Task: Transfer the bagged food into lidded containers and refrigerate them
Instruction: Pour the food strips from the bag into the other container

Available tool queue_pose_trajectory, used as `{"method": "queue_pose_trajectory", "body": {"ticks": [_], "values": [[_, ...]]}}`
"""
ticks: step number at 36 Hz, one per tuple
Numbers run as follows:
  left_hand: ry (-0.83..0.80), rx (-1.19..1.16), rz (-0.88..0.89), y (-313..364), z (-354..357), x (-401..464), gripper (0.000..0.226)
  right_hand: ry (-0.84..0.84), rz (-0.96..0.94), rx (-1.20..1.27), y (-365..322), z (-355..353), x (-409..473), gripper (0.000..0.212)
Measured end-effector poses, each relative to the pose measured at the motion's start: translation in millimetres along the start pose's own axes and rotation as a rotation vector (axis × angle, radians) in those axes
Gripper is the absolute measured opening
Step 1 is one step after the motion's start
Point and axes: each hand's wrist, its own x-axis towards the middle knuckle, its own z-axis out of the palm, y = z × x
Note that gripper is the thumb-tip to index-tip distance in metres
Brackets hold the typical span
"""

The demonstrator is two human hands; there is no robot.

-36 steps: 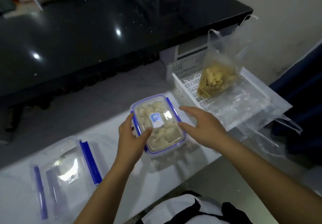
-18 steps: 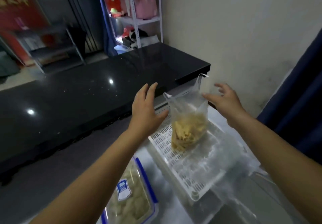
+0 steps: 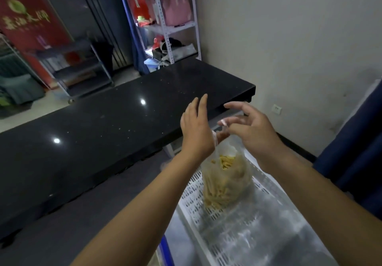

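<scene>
One clear bag of pale yellow strips is seen standing upright in a white slotted basket, at the basket's far end. Its mouth is gaped open at the top, and the strips can be seen through the opening. Both hands are raised over the bag's mouth. The left hand is held at the bag's left top edge, fingers straight and pointing away; a bag handle seems to be caught by the thumb behind the palm, but the grip is hidden, so that cannot be told for sure. The right hand is held just beside it on the right, fingers spread and loosely bent, with a thin loop of clear plastic draped across them near the fingertips; a firm pinch is not shown. More crumpled clear plastic is spread in the near part of the basket. A blue edge of something is glimpsed at the basket's lower left. Beyond the hands, a long black glossy table is stretched across the view, well apart from the basket. Farther back, a white shelf rack with a pink bag and a red banner are seen against the walls.
</scene>
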Motion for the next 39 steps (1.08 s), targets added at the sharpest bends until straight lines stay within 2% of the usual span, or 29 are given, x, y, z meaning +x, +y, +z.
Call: {"method": "queue_pose_trajectory", "body": {"ticks": [4, 7, 9, 12, 16, 18, 21, 23, 26, 29, 33, 35, 36, 39], "values": [[0.035, -0.104, -0.029, 11, 6, 11, 0.092, -0.045, -0.068, -0.132, -13, 0, -15, 0.049], [0.138, -0.167, -0.038, 13, 0, 15, 0.088, 0.111, -0.156, -0.202, -16, -8, -32, 0.045], [0.189, -0.140, -0.022, 10, -9, 14, 0.086, 0.222, -0.142, -0.180, -7, -16, -47, 0.038], [0.196, -0.121, -0.004, 5, -24, 6, 0.089, 0.226, 0.048, -0.115, 16, -21, -72, 0.033], [0.213, -0.141, -0.002, 8, -50, -8, 0.090, 0.194, 0.353, 0.076, 33, -2, -105, 0.053], [0.229, -0.153, -0.016, 13, -66, -13, 0.092, 0.205, 0.458, 0.229, 38, 12, -115, 0.061], [0.252, -0.170, -0.034, 21, -92, -19, 0.093, 0.219, 0.605, 0.522, 53, 38, -121, 0.062], [0.265, -0.185, -0.034, 27, -110, -24, 0.094, 0.137, 0.742, 0.745, 62, 57, -121, 0.057], [0.285, -0.226, -0.036, 32, -137, -36, 0.095, -0.096, 0.874, 1.026, 67, 84, -123, 0.064], [0.350, -0.297, -0.062, 27, -168, -50, 0.094, -0.159, 0.867, 1.188, 65, 108, -133, 0.081], [0.440, -0.345, -0.163, -4, -209, -76, 0.090, -0.389, 0.755, 1.247, 60, 138, -152, 0.093], [0.462, -0.313, -0.214, -27, -226, -98, 0.088, -0.420, 0.775, 1.260, 59, 153, -160, 0.102], [0.472, -0.294, -0.234, -38, -234, -110, 0.086, -0.411, 0.788, 1.234, 59, 160, -165, 0.099], [0.506, -0.246, -0.275, -75, -259, -150, 0.082, -0.352, 0.803, 1.108, 59, 182, -183, 0.063]]}}
